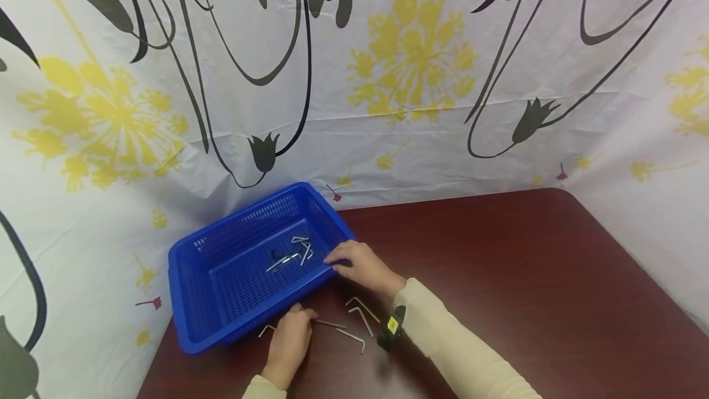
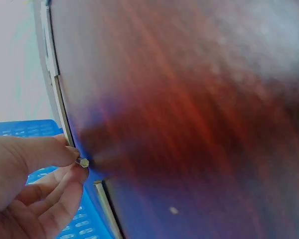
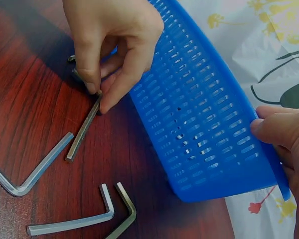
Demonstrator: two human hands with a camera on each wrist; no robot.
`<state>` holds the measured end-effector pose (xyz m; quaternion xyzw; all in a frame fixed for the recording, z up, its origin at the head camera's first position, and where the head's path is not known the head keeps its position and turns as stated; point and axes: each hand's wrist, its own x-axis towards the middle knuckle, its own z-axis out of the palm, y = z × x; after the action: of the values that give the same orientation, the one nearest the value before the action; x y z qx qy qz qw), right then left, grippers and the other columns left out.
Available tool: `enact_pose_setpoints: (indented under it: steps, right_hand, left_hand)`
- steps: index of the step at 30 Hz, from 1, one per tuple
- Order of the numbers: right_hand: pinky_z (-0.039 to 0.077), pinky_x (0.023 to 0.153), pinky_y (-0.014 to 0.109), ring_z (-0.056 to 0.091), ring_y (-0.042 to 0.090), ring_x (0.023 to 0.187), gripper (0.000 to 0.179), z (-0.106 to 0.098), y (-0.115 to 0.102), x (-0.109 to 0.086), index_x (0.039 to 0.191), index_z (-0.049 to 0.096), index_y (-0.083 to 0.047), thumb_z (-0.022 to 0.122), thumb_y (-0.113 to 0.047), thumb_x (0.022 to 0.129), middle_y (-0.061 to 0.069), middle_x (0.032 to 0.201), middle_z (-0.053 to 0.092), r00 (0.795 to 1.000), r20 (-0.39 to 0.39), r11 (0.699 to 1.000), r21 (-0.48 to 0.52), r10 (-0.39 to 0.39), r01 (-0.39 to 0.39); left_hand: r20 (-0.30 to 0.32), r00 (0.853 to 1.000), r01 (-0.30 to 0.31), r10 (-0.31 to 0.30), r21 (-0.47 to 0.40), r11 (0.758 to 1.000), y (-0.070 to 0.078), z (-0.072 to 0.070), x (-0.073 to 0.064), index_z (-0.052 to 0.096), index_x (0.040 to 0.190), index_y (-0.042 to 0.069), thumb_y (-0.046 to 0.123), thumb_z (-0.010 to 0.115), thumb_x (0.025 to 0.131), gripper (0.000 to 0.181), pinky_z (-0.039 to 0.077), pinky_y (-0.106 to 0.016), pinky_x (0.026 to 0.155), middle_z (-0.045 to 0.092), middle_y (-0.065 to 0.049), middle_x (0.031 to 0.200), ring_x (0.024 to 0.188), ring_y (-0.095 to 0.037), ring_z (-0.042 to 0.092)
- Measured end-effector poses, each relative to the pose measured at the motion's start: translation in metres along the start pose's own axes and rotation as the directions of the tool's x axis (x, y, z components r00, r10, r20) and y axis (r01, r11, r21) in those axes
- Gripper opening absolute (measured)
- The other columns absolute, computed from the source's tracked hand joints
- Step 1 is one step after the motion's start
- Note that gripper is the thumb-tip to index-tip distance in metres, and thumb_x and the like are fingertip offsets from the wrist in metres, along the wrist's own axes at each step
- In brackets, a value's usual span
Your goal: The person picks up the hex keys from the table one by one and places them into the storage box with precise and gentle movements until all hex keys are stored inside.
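Observation:
Beside the basket's near side, my left hand (image 1: 290, 337) pinches a brass-toned hex key (image 3: 84, 129) between thumb and fingers, low over the table. The hex end (image 2: 83, 163) of that key pokes out at the fingertips in the left wrist view. My right hand (image 1: 368, 266) grips the rim of a blue plastic basket (image 1: 260, 306) near its right corner, thumb over the edge. Inside the basket lie several hex keys (image 1: 304, 250). Silver hex keys (image 3: 72, 225) and another brass-toned hex key (image 3: 133, 211) lie loose on the table between the two forearms.
The dark red wooden table (image 1: 487, 276) stretches off to the right. A white curtain (image 1: 332, 134) with plant prints hangs behind it, close to the basket's back. One more small hex key (image 1: 267, 327) lies left of my left hand, near the basket's base.

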<state>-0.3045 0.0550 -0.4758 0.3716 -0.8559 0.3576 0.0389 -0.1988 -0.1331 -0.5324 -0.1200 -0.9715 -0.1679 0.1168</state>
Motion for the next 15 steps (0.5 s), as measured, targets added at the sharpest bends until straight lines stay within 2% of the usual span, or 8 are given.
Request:
enact_pose_setpoints:
  steps: [4, 11, 15]
  right_hand:
    - [0.041, 0.092, 0.031, 0.056, 0.015, 0.101, 0.019, 0.001, 0.0, 0.0, 0.101, 0.071, -0.01, 0.065, -0.007, 0.083, 0.0, 0.099, 0.066, 1.0, -0.01, 1.0, 0.007, 0.007, -0.007]
    - [0.042, 0.091, 0.03, 0.056, 0.014, 0.101, 0.019, 0.001, 0.0, 0.0, 0.1, 0.071, -0.011, 0.065, -0.007, 0.083, -0.001, 0.099, 0.066, 1.0, -0.011, 1.0, 0.016, 0.017, -0.017]
    - [0.042, 0.09, 0.03, 0.056, 0.014, 0.1, 0.019, 0.001, 0.0, 0.0, 0.101, 0.071, -0.01, 0.066, -0.007, 0.083, 0.0, 0.099, 0.066, 1.0, -0.016, 1.0, 0.016, 0.014, -0.014]
  left_hand:
    - [-0.014, 1.0, -0.001, 0.0, -0.032, 0.999, 0.0, -0.004, 0.0, 0.068, 0.076, 0.01, -0.008, 0.066, 0.061, 0.024, 0.046, -0.033, 0.048, 0.053, -0.001, 0.069, 0.059, -0.025, 0.06]
    - [-0.019, 0.999, 0.032, -0.033, -0.067, 0.997, 0.003, -0.012, 0.0, 0.066, 0.074, 0.011, -0.006, 0.065, 0.061, 0.022, 0.046, -0.033, 0.048, 0.051, 0.001, 0.069, 0.06, -0.024, 0.059]
    - [-0.046, 0.999, 0.015, -0.018, -0.073, 0.997, 0.007, -0.02, -0.001, 0.066, 0.075, 0.011, -0.005, 0.066, 0.062, 0.02, 0.045, -0.032, 0.048, 0.049, 0.002, 0.069, 0.058, -0.021, 0.057]
